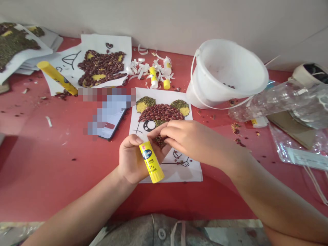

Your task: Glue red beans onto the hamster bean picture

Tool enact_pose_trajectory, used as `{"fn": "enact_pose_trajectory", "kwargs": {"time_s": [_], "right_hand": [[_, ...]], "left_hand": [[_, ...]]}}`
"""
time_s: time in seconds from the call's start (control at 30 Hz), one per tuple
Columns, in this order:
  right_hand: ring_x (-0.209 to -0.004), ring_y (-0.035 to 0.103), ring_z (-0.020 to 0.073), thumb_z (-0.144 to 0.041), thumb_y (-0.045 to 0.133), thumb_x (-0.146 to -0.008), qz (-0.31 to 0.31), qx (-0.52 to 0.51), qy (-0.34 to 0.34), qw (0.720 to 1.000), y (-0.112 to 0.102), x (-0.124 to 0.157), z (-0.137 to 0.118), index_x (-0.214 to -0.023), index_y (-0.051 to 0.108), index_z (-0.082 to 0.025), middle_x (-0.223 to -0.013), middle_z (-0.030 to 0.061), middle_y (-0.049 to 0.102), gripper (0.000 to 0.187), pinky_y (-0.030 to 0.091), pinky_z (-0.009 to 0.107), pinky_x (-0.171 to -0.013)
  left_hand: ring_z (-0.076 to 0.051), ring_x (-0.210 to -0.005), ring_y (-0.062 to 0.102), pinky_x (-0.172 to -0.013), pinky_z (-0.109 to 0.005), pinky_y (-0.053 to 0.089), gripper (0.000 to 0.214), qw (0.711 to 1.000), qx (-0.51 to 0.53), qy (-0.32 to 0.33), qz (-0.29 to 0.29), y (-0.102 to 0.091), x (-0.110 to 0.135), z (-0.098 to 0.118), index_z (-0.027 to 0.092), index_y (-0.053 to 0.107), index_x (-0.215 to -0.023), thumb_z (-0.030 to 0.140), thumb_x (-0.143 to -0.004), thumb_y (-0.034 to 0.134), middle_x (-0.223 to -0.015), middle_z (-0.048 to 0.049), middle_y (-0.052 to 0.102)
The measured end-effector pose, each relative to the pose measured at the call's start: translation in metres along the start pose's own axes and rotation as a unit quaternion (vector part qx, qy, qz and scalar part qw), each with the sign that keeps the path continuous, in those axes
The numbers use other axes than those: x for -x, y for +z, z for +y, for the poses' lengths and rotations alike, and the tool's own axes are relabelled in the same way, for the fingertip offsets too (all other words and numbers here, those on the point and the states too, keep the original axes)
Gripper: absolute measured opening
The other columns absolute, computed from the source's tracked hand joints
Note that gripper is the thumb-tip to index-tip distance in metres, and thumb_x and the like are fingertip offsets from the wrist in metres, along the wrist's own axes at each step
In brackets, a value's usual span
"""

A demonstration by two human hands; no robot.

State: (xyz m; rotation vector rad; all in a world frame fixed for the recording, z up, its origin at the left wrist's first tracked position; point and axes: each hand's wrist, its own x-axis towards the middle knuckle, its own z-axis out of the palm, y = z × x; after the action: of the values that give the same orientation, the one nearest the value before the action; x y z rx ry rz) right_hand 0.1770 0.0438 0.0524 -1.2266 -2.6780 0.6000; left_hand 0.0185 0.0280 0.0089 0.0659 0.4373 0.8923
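Observation:
My left hand [132,159] is wrapped round a yellow glue stick [152,163], its thumb near the white upper end. Small dark red beans [161,140] show between the two hands, apparently in the fingers of the left one. My right hand [183,136] reaches over them with its fingers pinched together; whatever is in the pinch is hidden. Beneath both hands lies a paper with an animal drawing [194,171], its head top covered in red beans [161,112] and its ears filled with green and yellow grains [145,103]. The hands cover part of the drawing.
A white bucket [205,89] stands at the back right, beside clear plastic bottles [263,100]. A phone [110,119] lies left of the paper. Behind are white paper strips [140,70] and small glue sticks [153,77]. Another bean picture [102,68] and a yellow tube [57,78] are at left.

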Motion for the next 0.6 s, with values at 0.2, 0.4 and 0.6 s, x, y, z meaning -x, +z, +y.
{"fn": "enact_pose_trajectory", "kwargs": {"time_s": [0.2, 0.4, 0.6], "right_hand": [[-0.083, 0.061, 0.0171, -0.005, 0.046, -0.085, -0.021, 0.031, -0.003, 0.999, 0.004, -0.004, -0.003, -0.102, 0.062, -0.015, -0.094, 0.0089, 0.066, 0.026, 0.047, 0.028, -0.073], [-0.076, 0.058, 0.0138, -0.012, 0.045, -0.087, 0.010, -0.043, 0.019, 0.999, -0.002, -0.004, 0.001, -0.081, 0.057, -0.017, -0.088, 0.0050, 0.065, 0.014, 0.043, 0.026, -0.067], [-0.066, 0.053, 0.0101, -0.020, 0.049, -0.088, 0.182, -0.142, 0.049, 0.972, -0.027, 0.008, 0.010, -0.082, 0.054, -0.021, -0.077, -0.0012, 0.060, 0.008, 0.042, 0.024, -0.061]], "left_hand": [[-0.032, -0.120, 0.051, -0.107, -0.044, 0.035, 0.040, 1.000, 0.004, -0.016, -0.002, -0.001, -0.001, 0.000, 0.011, 0.069, -0.082, 0.024, -0.053, 0.044, -0.089, -0.0128, 0.070], [-0.030, -0.127, 0.045, -0.110, -0.042, 0.032, 0.043, 1.000, 0.011, -0.003, -0.027, -0.001, -0.001, 0.001, 0.011, 0.069, -0.087, 0.024, -0.055, 0.043, -0.089, -0.0127, 0.071], [-0.029, -0.131, 0.042, -0.111, -0.035, 0.032, 0.062, 0.999, 0.012, -0.010, -0.030, -0.002, 0.002, 0.002, 0.002, 0.062, -0.111, 0.023, -0.056, 0.045, -0.113, -0.0156, 0.067]]}}
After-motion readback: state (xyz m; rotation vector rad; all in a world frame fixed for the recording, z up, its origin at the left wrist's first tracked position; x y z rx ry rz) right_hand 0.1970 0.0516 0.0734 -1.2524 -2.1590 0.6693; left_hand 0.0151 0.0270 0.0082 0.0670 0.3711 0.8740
